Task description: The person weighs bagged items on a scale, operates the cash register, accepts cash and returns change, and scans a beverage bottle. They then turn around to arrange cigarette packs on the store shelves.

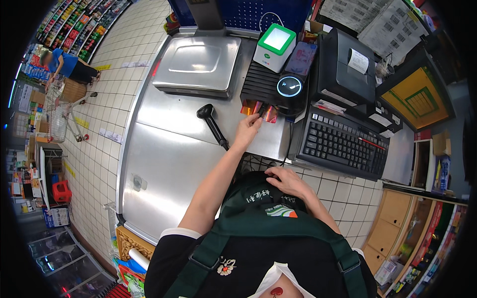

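My left hand (248,130) reaches to the front of a black ribbed box (259,83) on the steel checkout counter (171,149). Its fingertips pinch a small dark thing (262,110) that I cannot make out, just over a shiny orange-red foil piece (271,115) at the box's edge. Left of this hand a black handheld barcode scanner (213,124) lies on the counter. My right hand (287,181) rests with bent, parted fingers against the front of the dark green apron (257,223), and nothing shows in it.
A steel weighing scale (197,65) stands at the back. A green-and-white payment box (275,46), a receipt printer (346,70), a black keyboard (343,145) and a monitor (421,93) stand to the right. At far left, a person (69,67) in blue leans over a shopping cart (59,115).
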`<state>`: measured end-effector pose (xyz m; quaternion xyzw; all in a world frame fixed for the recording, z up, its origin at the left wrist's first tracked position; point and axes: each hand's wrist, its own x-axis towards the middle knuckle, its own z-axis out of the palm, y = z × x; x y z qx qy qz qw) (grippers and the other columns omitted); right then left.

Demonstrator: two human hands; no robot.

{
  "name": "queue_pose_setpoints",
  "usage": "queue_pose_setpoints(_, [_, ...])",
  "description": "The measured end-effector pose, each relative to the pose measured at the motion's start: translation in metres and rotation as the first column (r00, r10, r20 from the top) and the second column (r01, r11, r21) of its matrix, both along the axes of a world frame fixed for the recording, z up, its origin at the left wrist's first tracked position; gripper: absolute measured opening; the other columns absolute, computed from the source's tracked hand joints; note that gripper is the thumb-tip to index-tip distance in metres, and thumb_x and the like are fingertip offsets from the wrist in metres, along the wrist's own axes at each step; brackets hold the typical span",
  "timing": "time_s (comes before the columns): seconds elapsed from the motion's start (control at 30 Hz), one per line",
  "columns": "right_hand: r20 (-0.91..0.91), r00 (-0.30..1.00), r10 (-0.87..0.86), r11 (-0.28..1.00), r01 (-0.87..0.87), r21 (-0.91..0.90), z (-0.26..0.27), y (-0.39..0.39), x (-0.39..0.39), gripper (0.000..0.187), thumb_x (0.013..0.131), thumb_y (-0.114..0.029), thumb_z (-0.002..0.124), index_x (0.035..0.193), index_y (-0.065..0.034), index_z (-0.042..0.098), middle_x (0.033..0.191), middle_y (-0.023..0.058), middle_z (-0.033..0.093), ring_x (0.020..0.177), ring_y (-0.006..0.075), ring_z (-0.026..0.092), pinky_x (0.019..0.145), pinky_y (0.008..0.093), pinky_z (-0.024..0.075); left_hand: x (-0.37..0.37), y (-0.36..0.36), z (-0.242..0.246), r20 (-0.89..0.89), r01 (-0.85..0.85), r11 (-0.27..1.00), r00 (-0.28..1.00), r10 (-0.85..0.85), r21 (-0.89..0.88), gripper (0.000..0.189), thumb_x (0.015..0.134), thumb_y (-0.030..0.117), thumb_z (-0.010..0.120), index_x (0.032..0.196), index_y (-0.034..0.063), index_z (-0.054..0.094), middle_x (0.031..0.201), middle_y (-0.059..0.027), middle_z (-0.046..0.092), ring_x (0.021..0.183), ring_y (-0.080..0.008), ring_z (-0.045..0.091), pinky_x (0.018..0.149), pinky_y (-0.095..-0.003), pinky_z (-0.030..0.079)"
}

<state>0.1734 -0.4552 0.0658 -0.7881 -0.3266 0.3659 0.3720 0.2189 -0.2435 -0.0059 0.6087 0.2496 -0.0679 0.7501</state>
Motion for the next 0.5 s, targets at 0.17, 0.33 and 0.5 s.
queue_pose_setpoints(0.17, [0.28, 0.959, -0.054, 0.999, 0.053, 0.012, 0.004, 0.021, 0.012, 0.028, 0.083, -0.011, 0.056, 0.106, 0.0037, 0.055, 0.111, 0.0199, 0.055, 0.101, 0.0357, 0.054, 0.088, 0.0403, 0.0431, -0.017, -0.005, -0.01, 0.23, -0.13, 0.658, 0.971, -0.067, 0.742, 0.048, 0.071, 0.012, 0.07, 0.115, 0.0005, 0.055, 0.093, -0.0164, 0.057, 0.083, -0.0264, 0.058, 0.074, -0.0349, 0.047])
queue_pose_setpoints(0.33, [0.545, 0.834, -0.089, 0.996, 0.081, 0.039, -0.041, 0.06, 0.049, 0.032, 0.081, -0.003, 0.05, 0.111, 0.0095, 0.048, 0.124, 0.0246, 0.045, 0.111, 0.0407, 0.047, 0.094, 0.0427, 0.0406, -0.009, -0.001, -0.014, 0.214, -0.138, 0.5, 0.972, -0.099, 0.855, 0.039, 0.068, 0.008, 0.068, 0.105, 0.0001, 0.058, 0.092, -0.0183, 0.056, 0.084, -0.0344, 0.056, 0.076, -0.0408, 0.046])
queue_pose_setpoints(0.5, [0.601, 0.798, 0.044, 0.932, 0.183, -0.311, -0.069, 0.087, 0.075, 0.054, 0.085, -0.01, 0.036, 0.134, 0.0092, 0.026, 0.142, 0.0256, 0.024, 0.132, 0.0382, 0.025, 0.108, 0.0432, 0.0246, -0.001, 0.004, -0.01, 0.063, 0.037, 0.587, 0.987, -0.149, 0.809, 0.042, 0.066, 0.006, 0.067, 0.106, 0.0006, 0.057, 0.097, -0.0208, 0.058, 0.091, -0.0377, 0.057, 0.081, -0.0429, 0.046])
